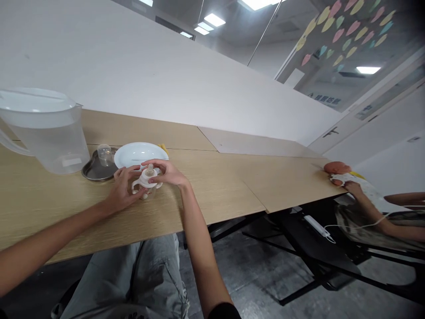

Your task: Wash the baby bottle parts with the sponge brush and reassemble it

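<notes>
Left fingers (pixel 132 168) and right fingers (pixel 155 162) grasp the two-handled bottle (pixel 144 178) from opposite sides — presumably to steady its collar — just above the worktop (pixel 215 186). Bowl (pixel 133 149), tray (pixel 96 172) just beyond, likely for easy reach. Pitcher (pixel 49 141) label (pixel 71 162): can't read it from here.

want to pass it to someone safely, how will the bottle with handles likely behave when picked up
The bottle is probably light, much smaller than the jug. Its translucent teat looks soft, so it likely bends when pressed. The white handles jutting from the side would probably stop it rolling freely.
</notes>
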`<action>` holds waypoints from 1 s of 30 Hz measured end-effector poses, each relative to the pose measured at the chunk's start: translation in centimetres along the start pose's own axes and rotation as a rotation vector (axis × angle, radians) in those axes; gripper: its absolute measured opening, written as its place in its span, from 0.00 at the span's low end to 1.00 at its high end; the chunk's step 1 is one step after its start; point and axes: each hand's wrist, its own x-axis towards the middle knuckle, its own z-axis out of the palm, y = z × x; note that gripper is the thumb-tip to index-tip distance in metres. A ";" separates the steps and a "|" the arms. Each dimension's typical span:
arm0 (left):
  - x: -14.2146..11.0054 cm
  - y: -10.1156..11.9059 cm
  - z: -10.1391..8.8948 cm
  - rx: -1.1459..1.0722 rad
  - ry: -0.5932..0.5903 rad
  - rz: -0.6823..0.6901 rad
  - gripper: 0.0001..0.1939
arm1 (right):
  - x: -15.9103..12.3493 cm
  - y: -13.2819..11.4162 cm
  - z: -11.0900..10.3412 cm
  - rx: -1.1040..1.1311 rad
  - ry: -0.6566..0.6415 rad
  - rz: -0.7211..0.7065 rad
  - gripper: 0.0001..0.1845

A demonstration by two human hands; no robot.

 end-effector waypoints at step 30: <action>0.0 0.2 0.4 -0.013 0.010 -0.050 0.27 | -0.4 -0.6 -0.6 -0.088 0.013 -0.043 0.25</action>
